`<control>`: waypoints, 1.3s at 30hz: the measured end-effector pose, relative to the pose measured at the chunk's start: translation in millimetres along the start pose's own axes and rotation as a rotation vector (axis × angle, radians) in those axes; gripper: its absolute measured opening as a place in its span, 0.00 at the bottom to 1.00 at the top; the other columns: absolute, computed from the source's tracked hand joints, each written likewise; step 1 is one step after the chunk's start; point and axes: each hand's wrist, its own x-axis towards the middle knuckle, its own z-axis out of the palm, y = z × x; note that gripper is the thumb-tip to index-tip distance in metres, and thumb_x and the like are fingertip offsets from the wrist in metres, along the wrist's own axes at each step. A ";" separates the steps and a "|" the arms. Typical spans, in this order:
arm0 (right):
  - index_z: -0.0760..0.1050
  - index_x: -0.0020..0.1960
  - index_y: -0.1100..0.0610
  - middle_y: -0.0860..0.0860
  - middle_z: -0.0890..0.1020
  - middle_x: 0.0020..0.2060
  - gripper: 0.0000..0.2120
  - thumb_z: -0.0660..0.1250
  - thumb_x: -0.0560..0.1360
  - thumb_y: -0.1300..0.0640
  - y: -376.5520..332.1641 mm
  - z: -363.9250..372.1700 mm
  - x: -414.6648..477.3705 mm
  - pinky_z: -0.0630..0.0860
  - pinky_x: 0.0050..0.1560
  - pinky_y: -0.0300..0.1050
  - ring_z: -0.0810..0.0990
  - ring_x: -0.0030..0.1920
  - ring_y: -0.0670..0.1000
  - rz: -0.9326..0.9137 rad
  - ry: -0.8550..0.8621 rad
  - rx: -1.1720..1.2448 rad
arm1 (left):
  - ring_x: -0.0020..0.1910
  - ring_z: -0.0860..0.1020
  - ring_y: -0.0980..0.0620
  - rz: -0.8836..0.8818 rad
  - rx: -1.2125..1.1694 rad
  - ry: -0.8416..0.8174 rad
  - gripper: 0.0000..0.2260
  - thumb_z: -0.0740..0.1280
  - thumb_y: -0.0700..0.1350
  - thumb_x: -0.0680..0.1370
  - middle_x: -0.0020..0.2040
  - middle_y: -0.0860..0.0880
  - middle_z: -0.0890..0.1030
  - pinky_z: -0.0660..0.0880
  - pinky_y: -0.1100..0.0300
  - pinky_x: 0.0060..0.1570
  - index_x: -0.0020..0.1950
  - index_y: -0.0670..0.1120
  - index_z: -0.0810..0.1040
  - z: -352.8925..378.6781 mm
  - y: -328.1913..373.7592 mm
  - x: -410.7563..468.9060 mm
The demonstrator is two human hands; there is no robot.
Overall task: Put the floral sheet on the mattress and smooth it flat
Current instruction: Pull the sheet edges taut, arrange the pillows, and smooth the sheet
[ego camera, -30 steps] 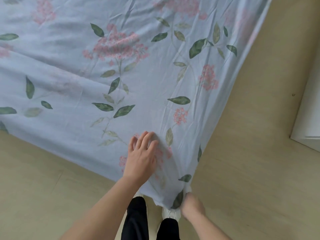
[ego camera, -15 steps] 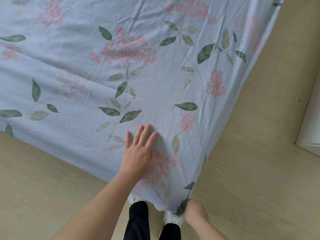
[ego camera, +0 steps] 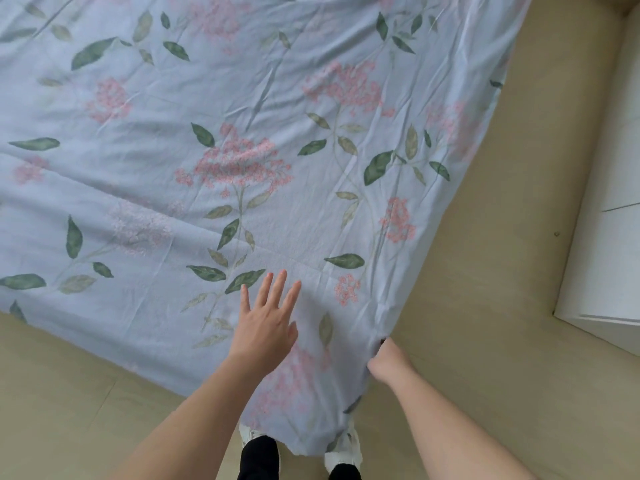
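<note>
My left hand [ego camera: 266, 327] lies open and flat on the sheet [ego camera: 298, 223] to press out creases, while my right hand [ego camera: 389, 360] has its grip pinched tight on the sheet's edge for tension.

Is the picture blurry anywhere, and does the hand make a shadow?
Head view: soft even light, no glare; the left hand throws only a faint shadow on the floral sheet; print and creases look sharp; the right hand looks a little soft.
</note>
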 end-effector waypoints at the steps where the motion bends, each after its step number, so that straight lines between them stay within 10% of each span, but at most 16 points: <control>1: 0.67 0.64 0.58 0.55 0.76 0.61 0.17 0.62 0.75 0.58 -4.3 -15.1 4.0 0.72 0.54 0.43 0.76 0.60 0.57 -0.015 0.014 0.011 | 0.76 0.35 0.45 0.001 0.005 -0.001 0.30 0.51 0.53 0.81 0.78 0.47 0.36 0.40 0.39 0.73 0.77 0.52 0.37 -6.6 2.8 6.4; 13: 0.51 0.76 0.56 0.54 0.65 0.71 0.30 0.61 0.79 0.55 -38.4 -168.5 97.8 0.79 0.42 0.51 0.75 0.62 0.59 -0.062 -0.062 0.638 | 0.75 0.52 0.43 -0.350 -0.313 -0.027 0.29 0.61 0.57 0.77 0.77 0.44 0.49 0.72 0.46 0.60 0.74 0.49 0.56 -11.2 97.9 69.4; 22: 0.70 0.56 0.61 0.56 0.79 0.41 0.10 0.55 0.78 0.66 -35.4 -183.7 121.5 0.65 0.21 0.35 0.73 0.28 0.47 -0.076 -0.184 0.516 | 0.59 0.69 0.45 -0.522 -0.323 0.030 0.22 0.69 0.50 0.72 0.63 0.47 0.70 0.74 0.55 0.42 0.63 0.50 0.69 13.7 192.6 91.1; 27: 0.71 0.35 0.61 0.58 0.77 0.35 0.09 0.65 0.74 0.66 -19.1 -181.1 138.1 0.67 0.30 0.41 0.69 0.29 0.51 -0.221 0.017 0.388 | 0.35 0.73 0.47 -0.390 -0.213 -0.050 0.18 0.79 0.42 0.61 0.36 0.50 0.74 0.60 0.58 0.27 0.38 0.48 0.70 16.7 191.5 99.5; 39: 0.65 0.30 0.55 0.56 0.79 0.37 0.18 0.65 0.77 0.56 14.2 -190.5 133.7 0.66 0.34 0.41 0.74 0.36 0.54 -0.289 0.053 0.086 | 0.39 0.67 0.50 -0.193 -0.120 -0.123 0.11 0.59 0.31 0.74 0.38 0.50 0.65 0.61 0.59 0.33 0.50 0.46 0.69 10.7 199.4 98.7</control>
